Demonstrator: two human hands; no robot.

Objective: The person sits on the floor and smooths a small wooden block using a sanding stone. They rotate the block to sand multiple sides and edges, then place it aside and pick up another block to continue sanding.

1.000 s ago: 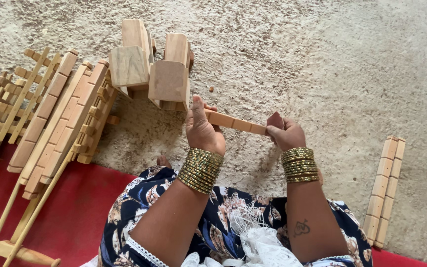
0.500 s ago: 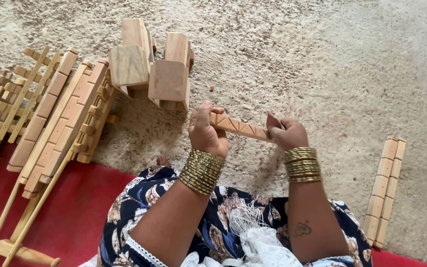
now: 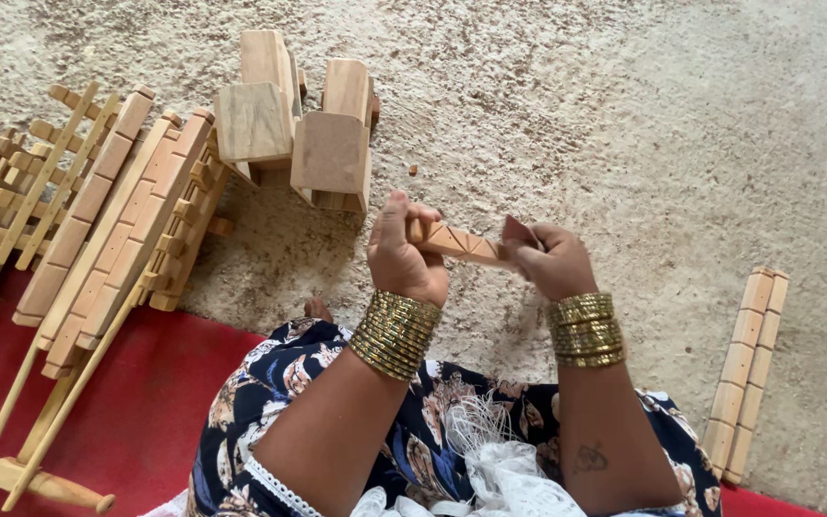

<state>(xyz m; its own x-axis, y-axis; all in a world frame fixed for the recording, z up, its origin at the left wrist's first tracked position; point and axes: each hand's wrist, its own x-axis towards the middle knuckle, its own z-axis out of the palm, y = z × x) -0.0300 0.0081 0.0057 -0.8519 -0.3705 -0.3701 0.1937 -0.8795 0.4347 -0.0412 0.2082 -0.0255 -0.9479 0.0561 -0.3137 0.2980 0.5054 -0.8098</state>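
The carved wooden strip (image 3: 459,243) lies level between both hands, just above the lap. The left hand (image 3: 402,255) is closed around its left end, thumb raised; the right hand (image 3: 545,260) pinches its right end. Since a second ago the strip has been rolled, so a face cut with zigzag triangles now looks upward where plain notched segments showed, and both hands have risen slightly; the work seems to be turning and checking the piece. Beyond the left hand stand two wooden blocks (image 3: 329,146). Farther left lies a stack of notched wooden strips (image 3: 116,230). Right of the right hand, two more notched strips (image 3: 747,369) rest on the floor (image 3: 643,115).
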